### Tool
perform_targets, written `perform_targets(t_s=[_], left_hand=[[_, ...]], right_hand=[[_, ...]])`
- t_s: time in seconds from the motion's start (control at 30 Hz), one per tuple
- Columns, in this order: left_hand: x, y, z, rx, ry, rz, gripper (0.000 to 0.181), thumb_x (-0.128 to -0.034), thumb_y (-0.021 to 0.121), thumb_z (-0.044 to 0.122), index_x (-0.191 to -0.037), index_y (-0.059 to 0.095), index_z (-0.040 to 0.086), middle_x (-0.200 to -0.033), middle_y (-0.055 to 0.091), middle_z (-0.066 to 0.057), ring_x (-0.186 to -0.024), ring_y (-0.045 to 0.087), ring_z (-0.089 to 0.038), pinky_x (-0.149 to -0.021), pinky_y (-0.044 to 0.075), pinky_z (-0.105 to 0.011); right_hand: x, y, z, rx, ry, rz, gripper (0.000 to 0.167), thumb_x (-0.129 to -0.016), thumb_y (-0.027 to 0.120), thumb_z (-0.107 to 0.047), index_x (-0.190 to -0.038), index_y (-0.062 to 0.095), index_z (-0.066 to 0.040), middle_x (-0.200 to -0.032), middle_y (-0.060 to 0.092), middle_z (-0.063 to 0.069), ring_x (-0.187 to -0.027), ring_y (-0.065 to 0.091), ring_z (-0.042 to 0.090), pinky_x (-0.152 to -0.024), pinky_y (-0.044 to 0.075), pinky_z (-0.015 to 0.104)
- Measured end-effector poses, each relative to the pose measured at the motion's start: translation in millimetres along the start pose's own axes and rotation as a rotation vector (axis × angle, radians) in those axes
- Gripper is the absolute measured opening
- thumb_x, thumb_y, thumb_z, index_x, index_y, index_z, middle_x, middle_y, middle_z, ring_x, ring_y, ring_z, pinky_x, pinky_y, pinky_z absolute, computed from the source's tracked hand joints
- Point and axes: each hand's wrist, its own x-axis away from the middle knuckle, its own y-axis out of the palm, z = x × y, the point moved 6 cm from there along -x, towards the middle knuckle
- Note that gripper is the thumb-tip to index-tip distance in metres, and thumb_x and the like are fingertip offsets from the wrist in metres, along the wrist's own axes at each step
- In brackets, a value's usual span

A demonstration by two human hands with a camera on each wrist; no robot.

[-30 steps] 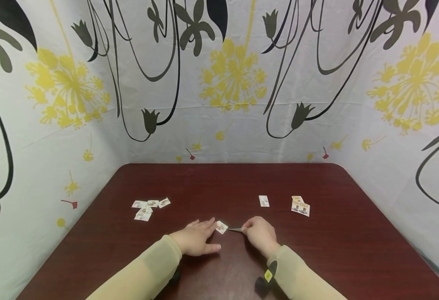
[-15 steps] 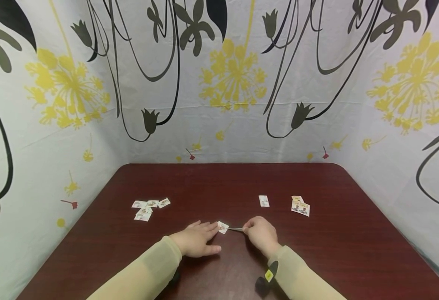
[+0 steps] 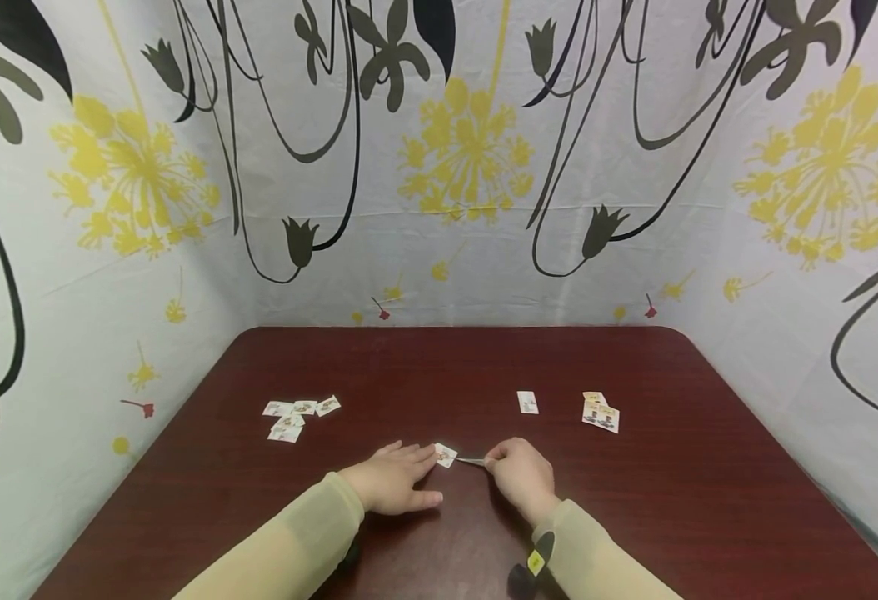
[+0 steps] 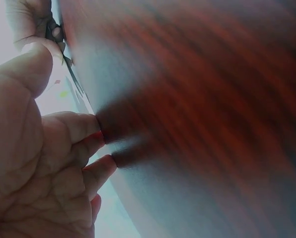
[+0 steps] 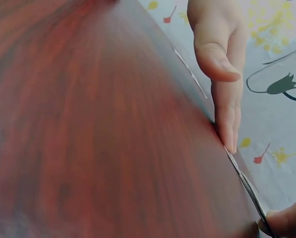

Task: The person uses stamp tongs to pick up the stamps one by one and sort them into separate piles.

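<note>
Head view: a small printed card (image 3: 446, 455) is lying midway between the table's left and right edges, just beyond the fingertips of the left hand (image 3: 392, 482), which are touching its left side; those fingers are lying straight, thumb spread apart. The right hand (image 3: 523, 475) is pinching a thin metal tool (image 3: 471, 461), its tip meeting the card's right corner. Toward the left edge of the dark red table (image 3: 409, 362) a loose card group (image 3: 286, 427) is lying; toward the right, a single card (image 3: 527, 402) and an overlapping cluster (image 3: 601, 415). Flower-patterned cloth (image 3: 379, 183) is hanging behind. The near edge is running out of frame, the prints are showing too small to read, and whether the tip is gripping the card I cannot tell.
</note>
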Motion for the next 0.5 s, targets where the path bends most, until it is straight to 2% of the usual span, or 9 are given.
perform_targets(t_s=[0.23, 0.5], left_hand=[[0.6, -0.9, 1.0, 0.008, 0.009, 0.002, 0.07, -0.0962, 0.046, 0.055, -0.147, 0.04, 0.006, -0.153, 0.036, -0.006, -0.14, 0.033, -0.027, -0.115, 0.019, -0.047], [5.0, -0.9, 5.5, 0.019, 0.0, -0.001, 0.072, -0.0942, 0.048, 0.058, -0.147, 0.041, 0.009, -0.154, 0.034, -0.004, -0.141, 0.031, -0.024, -0.116, 0.018, -0.044]], right_hand=[[0.3, 0.4, -0.2, 0.012, -0.005, 0.007, 0.015, -0.083, 0.068, -0.02, -0.069, 0.069, -0.021, -0.082, 0.064, -0.006, -0.079, 0.06, 0.016, -0.079, 0.046, 0.047], [-0.6, -1.2, 2.2, 0.019, -0.024, 0.023, 0.012, -0.082, 0.068, -0.019, -0.071, 0.07, -0.021, -0.088, 0.064, -0.002, -0.091, 0.062, 0.022, -0.088, 0.041, 0.054]])
